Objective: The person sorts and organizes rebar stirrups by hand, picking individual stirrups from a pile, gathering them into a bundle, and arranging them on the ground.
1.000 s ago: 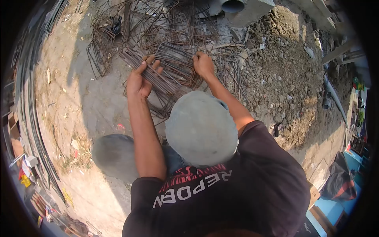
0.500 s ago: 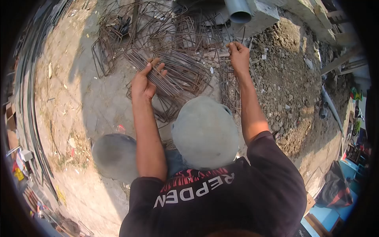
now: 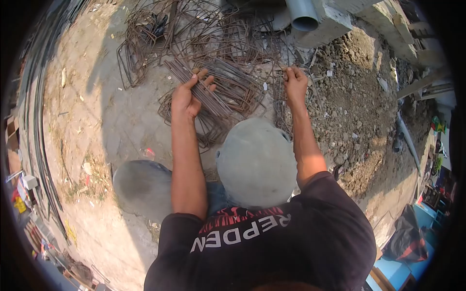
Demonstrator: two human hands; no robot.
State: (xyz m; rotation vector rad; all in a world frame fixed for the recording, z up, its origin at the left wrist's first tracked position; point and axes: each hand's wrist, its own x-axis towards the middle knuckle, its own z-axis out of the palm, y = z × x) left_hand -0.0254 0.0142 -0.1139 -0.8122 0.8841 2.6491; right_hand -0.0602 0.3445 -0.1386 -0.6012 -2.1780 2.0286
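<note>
My left hand is closed around one side of a bundle of rusty rebar stirrups, bent steel rods lying side by side. Its thumb lies on the near side and its fingertips show over the rods. To the right, my right hand is pinched, thumb against fingers, above a narrow stack of bent rods. What lies between those fingers is too thin to make out. More loose stirrups are tangled on the ground beyond both hands.
My bent knees are close below the bundle. A grey pipe and a concrete block stand at the top right, with a heap of soil and rubble beside them. Long bars run along the left.
My right hand has lowered slightly toward me, and the thin rod that stood above its fingers no longer shows there. My left hand still grips the bundle. The whole view has shifted a little.
</note>
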